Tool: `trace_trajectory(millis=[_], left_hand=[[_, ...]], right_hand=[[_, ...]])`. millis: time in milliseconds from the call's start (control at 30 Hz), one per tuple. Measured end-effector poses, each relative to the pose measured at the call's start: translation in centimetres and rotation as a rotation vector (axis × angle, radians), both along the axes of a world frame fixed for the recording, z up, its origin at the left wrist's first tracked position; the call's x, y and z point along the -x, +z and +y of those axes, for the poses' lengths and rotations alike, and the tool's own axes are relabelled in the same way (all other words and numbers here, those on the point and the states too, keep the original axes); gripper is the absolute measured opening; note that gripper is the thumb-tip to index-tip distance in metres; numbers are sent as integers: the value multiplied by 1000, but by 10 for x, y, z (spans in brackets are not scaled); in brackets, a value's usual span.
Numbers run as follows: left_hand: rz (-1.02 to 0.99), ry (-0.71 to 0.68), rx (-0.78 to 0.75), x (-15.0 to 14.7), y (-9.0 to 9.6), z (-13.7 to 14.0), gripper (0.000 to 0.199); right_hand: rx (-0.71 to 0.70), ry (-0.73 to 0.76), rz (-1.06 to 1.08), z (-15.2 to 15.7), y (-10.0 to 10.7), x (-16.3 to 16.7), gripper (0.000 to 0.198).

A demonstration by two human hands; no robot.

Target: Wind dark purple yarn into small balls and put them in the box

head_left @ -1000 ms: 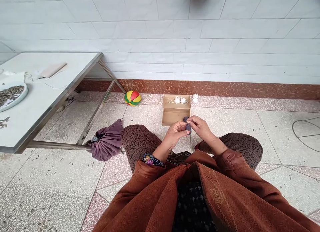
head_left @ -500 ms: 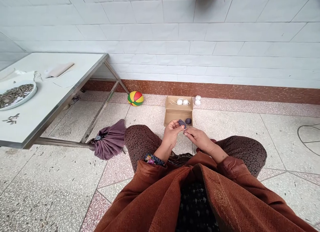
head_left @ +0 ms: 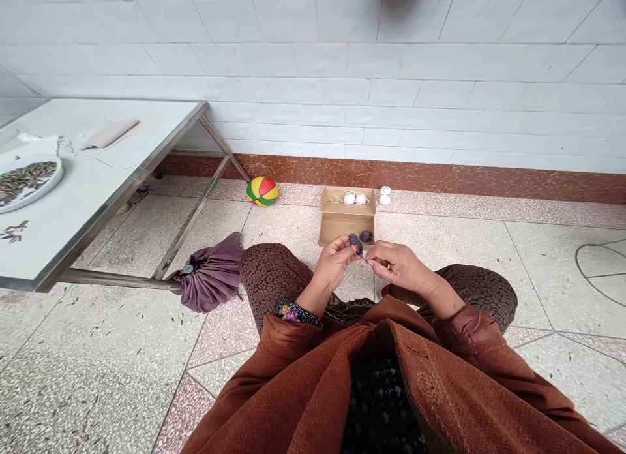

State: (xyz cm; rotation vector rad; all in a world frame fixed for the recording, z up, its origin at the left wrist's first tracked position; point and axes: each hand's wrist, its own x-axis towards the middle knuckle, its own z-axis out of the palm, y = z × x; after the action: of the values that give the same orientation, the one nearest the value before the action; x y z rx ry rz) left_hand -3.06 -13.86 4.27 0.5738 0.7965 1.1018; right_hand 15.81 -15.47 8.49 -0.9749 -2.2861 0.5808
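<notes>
My left hand (head_left: 333,261) pinches a small piece of dark grey-purple crochet work (head_left: 355,244) between thumb and fingers. Close beside it, my right hand (head_left: 394,263) has its fingers closed on a thin dark stick, like a crochet hook (head_left: 362,257), whose tip reaches to the piece. Most of the stick is hidden in the fingers. Just beyond the hands, an open cardboard box (head_left: 335,231) lies on the floor. A dark ball of yarn (head_left: 366,235) rests in its near half, and white balls of yarn (head_left: 355,197) sit against its lid.
Two more white balls (head_left: 385,195) stand right of the box. A colourful ball (head_left: 263,192) lies near the wall. To the left are a table (head_left: 161,131) with a plate (head_left: 56,183) of dark husks, and a folded purple umbrella (head_left: 212,271) by its frame.
My right hand has drawn away to the right from the crochet work and lifted slightly, opening a small gap. My left hand still holds the piece, almost in place. The view has shifted slightly.
</notes>
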Motion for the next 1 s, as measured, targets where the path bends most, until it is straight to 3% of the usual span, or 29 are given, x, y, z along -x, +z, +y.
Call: trace_trajectory(millis=[300,567,700,833,1000], left_hand=[[-132,47,105,2,5,1,34],[114,48,-86,-4,-1,-2,40],[228,-43,-194,-6,0,-5,32],[221,-124,-235,-7,6,-7,30],[122,-62,-154,-6,5,-7,42]], right_hand=[[-13,77,-36,-7,1,6,15],[-44,-42,-19,2,3,1,22],[-73,-101,-20,24,4,-2,25],[-48,-159,36,46,-17,3,25],[38,-290,183,42,-56,12,22]])
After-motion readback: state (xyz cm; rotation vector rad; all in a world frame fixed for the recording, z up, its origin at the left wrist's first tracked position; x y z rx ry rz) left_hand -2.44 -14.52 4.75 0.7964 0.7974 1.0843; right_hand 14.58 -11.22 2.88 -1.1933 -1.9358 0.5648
